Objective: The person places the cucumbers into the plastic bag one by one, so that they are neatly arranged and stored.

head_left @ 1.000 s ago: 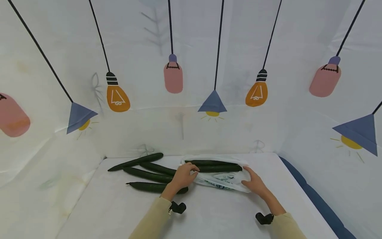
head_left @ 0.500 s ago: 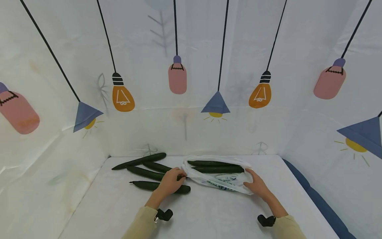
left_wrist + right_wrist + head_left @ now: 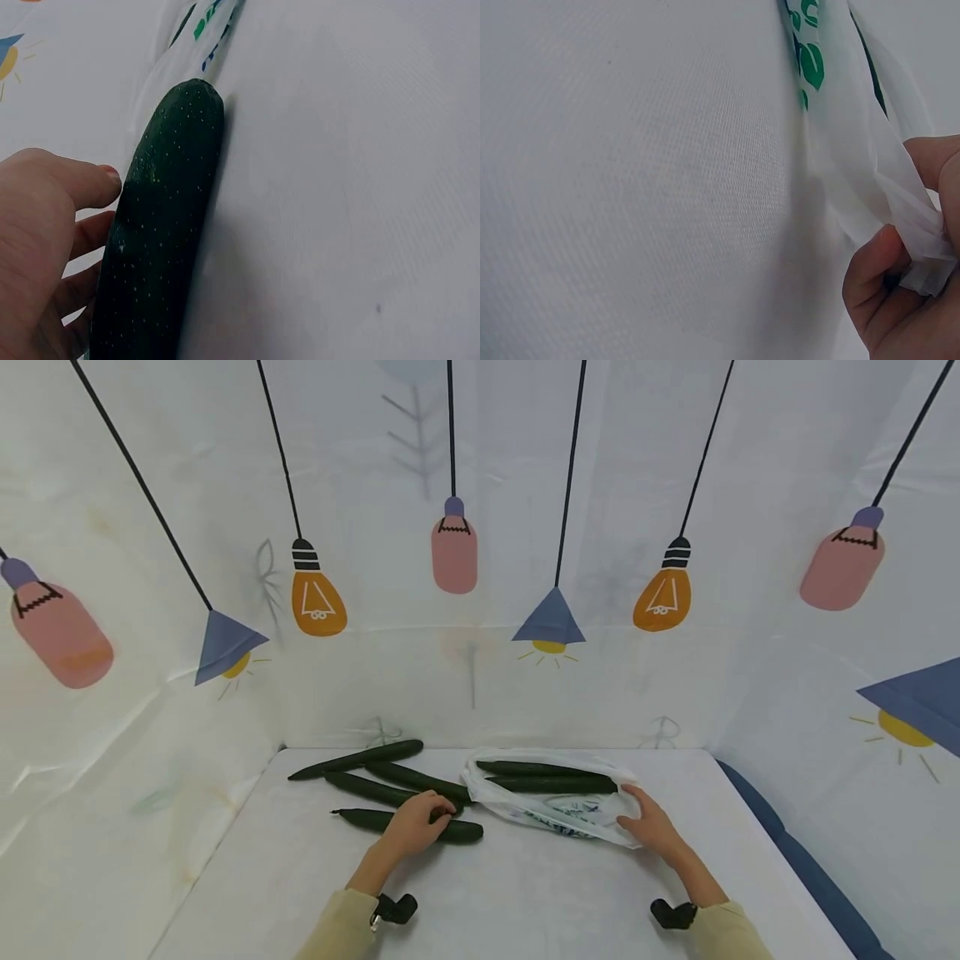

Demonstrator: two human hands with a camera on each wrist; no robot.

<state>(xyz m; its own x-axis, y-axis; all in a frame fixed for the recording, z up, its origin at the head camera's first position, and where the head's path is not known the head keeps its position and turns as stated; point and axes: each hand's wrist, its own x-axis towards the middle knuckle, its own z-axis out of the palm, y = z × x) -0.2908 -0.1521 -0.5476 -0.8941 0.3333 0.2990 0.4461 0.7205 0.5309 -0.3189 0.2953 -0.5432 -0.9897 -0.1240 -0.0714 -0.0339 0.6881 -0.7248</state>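
Observation:
A white plastic bag with green and blue print lies at the table's back, with two long dark green cucumbers showing in its opening. My right hand pinches the bag's right edge; in the right wrist view the thin plastic bunches between thumb and fingers. Left of the bag, my left hand hovers among the loose cucumbers with loosely bent fingers. It overlaps the front cucumber, and its fingertips are by the cucumber behind. In the left wrist view, the thumb is right at the side of the front cucumber.
Two more loose cucumbers, one in the middle and one at the back, lie crossed at the back left. The white table meets a white cloth wall printed with lamps. Blue material runs along the right edge.
My left hand has left the bag's left side and moved left over the loose cucumbers. My right hand keeps its hold on the bag. The view has shifted slightly.

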